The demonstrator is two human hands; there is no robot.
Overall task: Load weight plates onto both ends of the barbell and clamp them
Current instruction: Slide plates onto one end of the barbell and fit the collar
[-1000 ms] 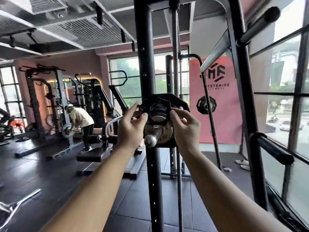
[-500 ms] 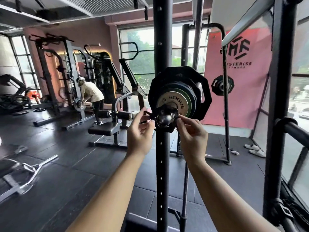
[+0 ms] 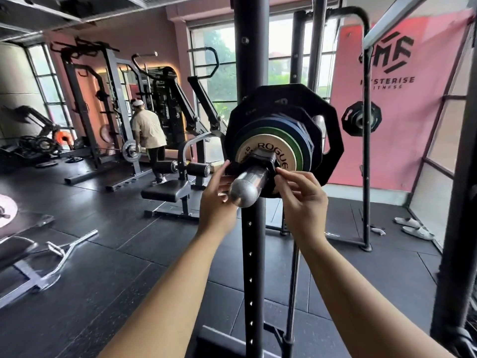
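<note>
The barbell's chrome sleeve end (image 3: 246, 186) points toward me at chest height. Several plates sit on it: a large black plate (image 3: 333, 130) at the back, a blue one (image 3: 291, 122), a green one (image 3: 296, 148) and a small white ROGUE plate (image 3: 265, 148) in front. A black clamp collar (image 3: 260, 160) sits on the sleeve against the white plate. My left hand (image 3: 215, 200) touches the collar's left side with its fingers. My right hand (image 3: 302, 197) pinches the collar's right side with thumb and forefinger.
A black rack upright (image 3: 251, 60) stands just behind the sleeve. A leg bench (image 3: 170, 189) lies to the left, a curved bar (image 3: 67, 246) on the floor. A person (image 3: 148, 133) lifts at a far rack. Another black plate (image 3: 361, 120) hangs by the pink banner; slippers (image 3: 413, 227) at right.
The collar has slid from the sleeve's tip inward against the white plate, leaving the chrome end bare. Both hands moved in with it. My view has shifted closer and slightly downward.
</note>
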